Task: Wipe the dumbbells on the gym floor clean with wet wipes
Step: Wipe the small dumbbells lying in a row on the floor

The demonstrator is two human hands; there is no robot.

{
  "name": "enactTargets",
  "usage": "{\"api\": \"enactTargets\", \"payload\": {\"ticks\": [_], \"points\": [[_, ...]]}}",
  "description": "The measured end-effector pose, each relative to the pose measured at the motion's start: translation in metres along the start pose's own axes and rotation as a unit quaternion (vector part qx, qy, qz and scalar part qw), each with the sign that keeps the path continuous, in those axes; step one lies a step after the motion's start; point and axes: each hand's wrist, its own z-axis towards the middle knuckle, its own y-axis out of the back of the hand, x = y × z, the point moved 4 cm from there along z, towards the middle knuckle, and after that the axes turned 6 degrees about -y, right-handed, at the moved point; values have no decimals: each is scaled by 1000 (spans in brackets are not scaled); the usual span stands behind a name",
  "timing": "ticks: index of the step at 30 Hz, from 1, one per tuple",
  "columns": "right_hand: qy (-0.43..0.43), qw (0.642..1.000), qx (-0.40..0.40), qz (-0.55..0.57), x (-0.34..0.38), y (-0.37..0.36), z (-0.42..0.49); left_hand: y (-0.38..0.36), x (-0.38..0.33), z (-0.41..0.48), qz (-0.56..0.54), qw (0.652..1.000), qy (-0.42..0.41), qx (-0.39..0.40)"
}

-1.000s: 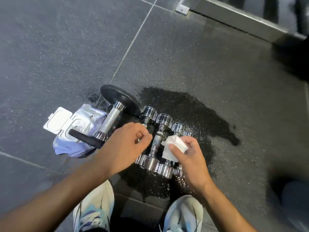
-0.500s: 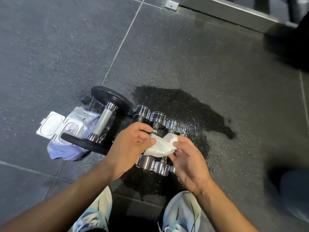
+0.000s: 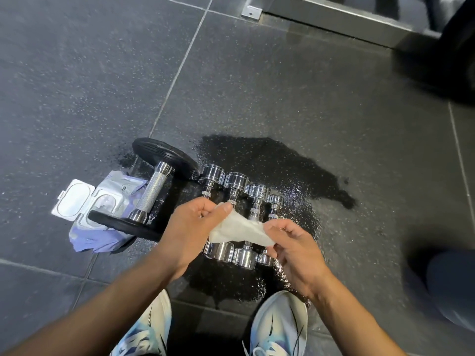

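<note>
A person's left trainer [image 3: 147, 330] and right trainer [image 3: 280, 322] stand at six o'clock on the dark speckled gym floor [image 3: 77, 73], toes at the near edge of a wet patch [image 3: 270, 160]. Just beyond, two bare forearms reach in and the hands share one white wet wipe [image 3: 239, 231]. The left hand [image 3: 190, 227] pinches one end between thumb and curled fingers at the wipe's ten o'clock. The right hand [image 3: 295, 249] pinches the opposite end at four o'clock. The crumpled sheet stretches between them above the handles of a row of four small chrome dumbbells [image 3: 237, 180]; whether it touches them cannot be told. The dumbbells lie side by side, touching, inside the wet patch near the frame's centre. At their nine o'clock, just beside the row, lies a larger dumbbell [image 3: 154, 187] with black plates and a knurled steel handle. Its near plate overlaps a lilac wet-wipe pack [image 3: 102, 237], whose white flip lid [image 3: 73, 199] stands open. A blurred bluish shape [image 3: 449, 286] sits at four o'clock. Farthest off, at one o'clock, a grey metal frame base [image 3: 334, 19] crosses the floor.
</note>
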Motion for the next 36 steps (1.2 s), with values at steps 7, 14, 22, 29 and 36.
{"api": "enactTargets", "payload": {"ticks": [7, 14, 22, 29, 36], "points": [[24, 997, -45, -65, 19, 6, -1, -5, -8, -1, 18, 1000, -2, 11], [180, 918, 31, -353, 28, -17, -19, -9, -9, 1, -13, 999, -19, 40], [141, 957, 102, -232, 8, -26, -8, -26, -6, -4, -114, 987, 37, 111], [147, 952, 27, -269, 26, -10, 1, -19, 8, 3, -55, 991, 89, 79], [296, 830, -192, -432, 62, -4, 29, -20, 27, 2, 86, 991, 77, 70]]}}
